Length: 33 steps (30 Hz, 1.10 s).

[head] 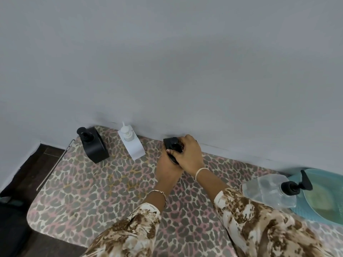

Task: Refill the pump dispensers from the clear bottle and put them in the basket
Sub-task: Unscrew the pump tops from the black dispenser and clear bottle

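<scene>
Left hand [165, 165] is gripping the body of the middle dispenser [171, 143], a black one standing on the desk [96, 193] close against the wall, while right hand [189, 154] is curling over its top and pinching around the pump collar. Both hands are holding that one thing. This looks like twisting the pump head, though whether it is being loosened or tightened cannot be told. The clear bottle [267, 190], with its own black pump, is sitting well to the right, untouched, overlapping the near edge of the teal basket [313, 217]. No dispenser is showing inside the part of the basket that is in view, and its right side is running out of frame. Off to the left, a black dispenser [93, 147] and a white dispenser [132, 145] are standing side by side near the wall, both with pumps on. The task seems to be in its early stretch: filling and moving all three dispensers to the basket appears to be waiting.
</scene>
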Each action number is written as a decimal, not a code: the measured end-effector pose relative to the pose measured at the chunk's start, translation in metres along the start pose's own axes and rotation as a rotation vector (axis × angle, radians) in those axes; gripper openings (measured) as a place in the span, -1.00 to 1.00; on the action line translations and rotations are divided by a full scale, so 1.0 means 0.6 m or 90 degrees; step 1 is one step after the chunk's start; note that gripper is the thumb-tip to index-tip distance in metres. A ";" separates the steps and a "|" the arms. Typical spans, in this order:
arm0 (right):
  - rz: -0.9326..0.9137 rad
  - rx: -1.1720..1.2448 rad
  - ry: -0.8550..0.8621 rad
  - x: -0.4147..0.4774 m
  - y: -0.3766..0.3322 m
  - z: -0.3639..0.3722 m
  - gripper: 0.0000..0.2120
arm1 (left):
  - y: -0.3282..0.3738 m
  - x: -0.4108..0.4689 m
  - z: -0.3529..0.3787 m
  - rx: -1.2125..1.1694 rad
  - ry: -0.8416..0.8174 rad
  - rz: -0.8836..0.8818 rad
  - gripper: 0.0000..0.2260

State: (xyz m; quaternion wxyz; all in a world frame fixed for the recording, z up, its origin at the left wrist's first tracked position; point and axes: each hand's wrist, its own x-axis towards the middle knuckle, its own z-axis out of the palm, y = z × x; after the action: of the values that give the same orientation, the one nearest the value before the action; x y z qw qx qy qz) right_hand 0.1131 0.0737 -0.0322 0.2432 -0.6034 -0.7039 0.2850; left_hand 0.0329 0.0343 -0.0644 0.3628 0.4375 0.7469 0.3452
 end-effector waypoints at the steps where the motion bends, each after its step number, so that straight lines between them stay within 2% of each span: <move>1: -0.017 -0.007 -0.018 -0.002 -0.001 -0.001 -0.68 | -0.006 0.000 -0.003 -0.016 -0.007 0.004 -0.46; 4: -0.049 -0.007 -0.080 -0.010 -0.001 -0.010 -0.66 | -0.016 -0.002 -0.016 -0.089 -0.057 0.010 -0.31; 8: -0.027 0.102 -0.096 -0.024 0.001 -0.028 -0.63 | -0.011 -0.014 -0.031 -0.102 -0.090 0.013 -0.42; 11: 0.016 0.120 -0.036 -0.042 -0.002 -0.033 -0.48 | -0.007 -0.035 -0.035 -0.079 -0.094 0.029 -0.53; 15: 0.053 0.114 0.055 -0.070 -0.008 -0.033 -0.57 | 0.001 -0.067 -0.034 -0.090 -0.097 0.049 -0.54; 17: 0.049 0.123 0.052 -0.084 -0.007 -0.038 -0.62 | 0.003 -0.083 -0.029 -0.129 -0.136 0.059 -0.50; 20: 0.045 0.166 0.031 -0.103 -0.002 -0.054 -0.57 | 0.006 -0.108 -0.022 -0.145 -0.129 0.080 -0.54; 25: 0.047 0.041 0.158 -0.143 0.008 -0.071 -0.58 | 0.014 -0.144 -0.015 -0.117 -0.097 0.083 -0.47; 29: -0.007 0.095 0.090 -0.167 0.014 -0.089 -0.66 | 0.010 -0.166 -0.015 -0.130 -0.098 0.065 -0.44; 31: -0.018 0.147 0.045 -0.180 0.021 -0.097 -0.61 | 0.003 -0.172 -0.015 -0.132 -0.107 0.060 -0.43; 33: -0.007 0.140 0.055 -0.194 0.024 -0.094 -0.57 | -0.001 -0.178 -0.015 -0.103 -0.115 0.074 -0.45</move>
State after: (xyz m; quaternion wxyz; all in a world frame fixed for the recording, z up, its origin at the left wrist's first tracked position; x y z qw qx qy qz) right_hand 0.1799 -0.0340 -0.0017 0.3394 -0.5811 -0.6604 0.3331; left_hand 0.0627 -0.0645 -0.0348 0.4420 0.4787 0.6544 0.3838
